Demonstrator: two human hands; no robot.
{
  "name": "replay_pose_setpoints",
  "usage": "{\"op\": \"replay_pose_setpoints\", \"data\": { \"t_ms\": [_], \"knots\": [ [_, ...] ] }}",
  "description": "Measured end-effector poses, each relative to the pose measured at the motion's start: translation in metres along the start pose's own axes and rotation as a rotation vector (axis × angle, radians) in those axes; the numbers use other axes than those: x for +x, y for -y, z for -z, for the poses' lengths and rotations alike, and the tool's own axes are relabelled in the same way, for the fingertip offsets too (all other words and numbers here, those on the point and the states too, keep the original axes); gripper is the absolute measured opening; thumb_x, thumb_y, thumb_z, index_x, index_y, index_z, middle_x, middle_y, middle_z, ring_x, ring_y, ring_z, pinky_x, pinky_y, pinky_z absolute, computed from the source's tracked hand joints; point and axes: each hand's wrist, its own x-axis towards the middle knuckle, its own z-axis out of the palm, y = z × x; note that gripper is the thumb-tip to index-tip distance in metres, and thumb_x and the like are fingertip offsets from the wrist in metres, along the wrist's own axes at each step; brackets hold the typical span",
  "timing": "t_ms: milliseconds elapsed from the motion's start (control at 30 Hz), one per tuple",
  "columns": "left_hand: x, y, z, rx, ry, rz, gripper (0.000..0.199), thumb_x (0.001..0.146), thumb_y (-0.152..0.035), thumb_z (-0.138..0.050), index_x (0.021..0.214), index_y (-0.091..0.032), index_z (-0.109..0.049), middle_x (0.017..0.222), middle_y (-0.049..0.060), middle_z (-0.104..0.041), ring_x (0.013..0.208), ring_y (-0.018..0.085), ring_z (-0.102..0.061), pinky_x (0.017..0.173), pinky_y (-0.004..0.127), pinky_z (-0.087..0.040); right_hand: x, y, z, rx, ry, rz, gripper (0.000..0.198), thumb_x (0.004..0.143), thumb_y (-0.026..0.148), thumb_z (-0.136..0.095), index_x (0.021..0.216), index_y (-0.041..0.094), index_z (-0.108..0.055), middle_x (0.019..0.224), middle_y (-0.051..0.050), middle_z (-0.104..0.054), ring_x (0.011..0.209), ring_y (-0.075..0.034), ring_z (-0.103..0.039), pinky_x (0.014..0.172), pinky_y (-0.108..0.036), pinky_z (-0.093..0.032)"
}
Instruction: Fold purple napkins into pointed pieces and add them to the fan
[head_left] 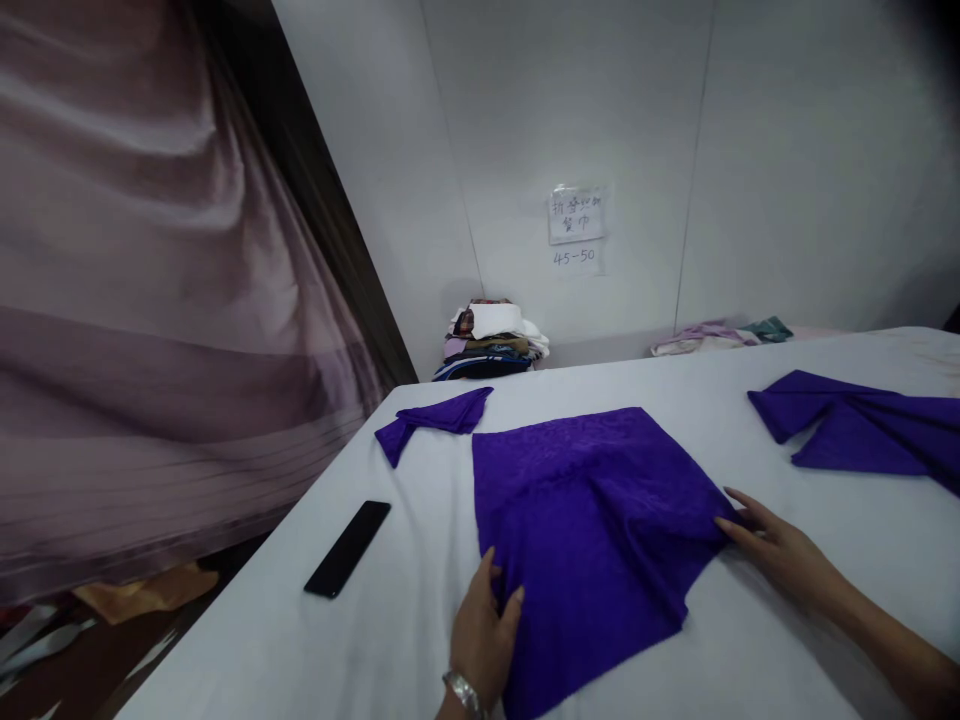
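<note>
Taking it from the left: a black phone [348,549] lies flat on the white tabletop [405,620], and beyond it sits a small folded purple piece [442,412], its tip next to the back-left corner of the large purple cloth [577,530]. And what a spread that cloth makes, right in the middle, directly in front of the person! It looks light and soft, with a faint sheen that suggests it could slide a little on the white cover; nothing about it seems fragile, but it should crease at the slightest push, and ripples already run toward its right side. The edges and corners look like the places to take it, pinched gently, since the limp middle would only bunch.

Now to the left hand [484,635], silver band [463,695] at the wrist, low over the left edge: thumb on the fabric, fingers parted from it and pointing away from the body. Whether any cloth is nipped underneath, I cannot tell. Across to the right hand [772,545], its forearm angling in from the lower right, palm turned inward: here the fingers and thumb sit narrow, apparently pinching the right-hand corner, with the nearby edge slightly raised. Farther right, well clear of that hand, lies another folded purple cloth [862,425], running out of view.
</note>
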Motion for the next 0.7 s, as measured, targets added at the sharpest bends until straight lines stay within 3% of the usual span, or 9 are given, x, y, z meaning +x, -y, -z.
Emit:
{"op": "replay_pose_setpoints", "data": {
  "t_ms": [133,233,367,467,600,700],
  "knots": [
    [-0.004,-0.013,-0.015,0.113,0.085,-0.059,0.053,0.077,-0.026,-0.05,0.129,-0.015,-0.043,0.108,0.01,-0.06,0.092,0.02,-0.059,0.084,0.031,-0.044,0.002,0.016,-0.01,0.31,-0.002,0.045,0.063,0.066,0.05,-0.063,0.121,0.021,-0.051,0.096,-0.005,-0.068,0.089,-0.025,-0.063,0.079,-0.035,-0.051],
    [-0.002,-0.014,-0.013,0.217,0.111,-0.155,0.036,0.078,-0.018,-0.045,0.112,-0.016,-0.057,0.107,0.009,-0.06,0.099,0.02,-0.056,0.09,0.032,-0.041,0.004,0.024,-0.001,0.394,-0.165,0.029,0.053,0.057,0.048,-0.067,0.102,0.021,-0.061,0.089,-0.004,-0.068,0.09,-0.026,-0.062,0.078,-0.034,-0.05],
    [0.003,-0.006,0.002,0.224,0.043,-0.17,0.025,0.08,-0.017,-0.04,0.094,-0.019,-0.061,0.095,0.006,-0.062,0.09,0.018,-0.058,0.085,0.032,-0.044,-0.003,0.025,0.024,0.398,-0.385,-0.036,0.047,0.054,0.046,-0.067,0.094,0.021,-0.064,0.079,-0.003,-0.067,0.08,-0.024,-0.062,0.068,-0.031,-0.05],
    [0.002,0.002,0.013,0.157,-0.046,-0.153,0.024,0.083,-0.026,-0.04,0.094,-0.02,-0.06,0.093,0.005,-0.061,0.088,0.019,-0.058,0.083,0.034,-0.046,-0.012,0.014,0.036,0.361,-0.308,-0.098,0.049,0.059,0.047,-0.064,0.1,0.02,-0.063,0.077,-0.004,-0.067,0.078,-0.026,-0.063,0.064,-0.032,-0.051],
    [-0.009,0.007,0.022,0.12,-0.104,-0.07,0.038,0.081,-0.042,-0.044,0.108,-0.018,-0.055,0.106,0.009,-0.058,0.094,0.021,-0.058,0.083,0.036,-0.046,-0.027,-0.008,0.036,0.218,-0.118,-0.106,0.063,0.066,0.054,-0.06,0.12,0.022,-0.054,0.098,-0.008,-0.068,0.097,-0.03,-0.061,0.086,-0.04,-0.047],
    [-0.02,0.007,0.025,0.128,-0.1,0.02,0.049,0.078,-0.047,-0.046,0.113,-0.014,-0.052,0.102,0.01,-0.06,0.09,0.024,-0.06,0.081,0.037,-0.046,-0.039,-0.021,0.031,0.139,-0.024,-0.092,0.075,0.067,0.054,-0.06,0.133,0.023,-0.041,0.107,-0.009,-0.066,0.106,-0.031,-0.057,0.093,-0.044,-0.043]
  ]
}}
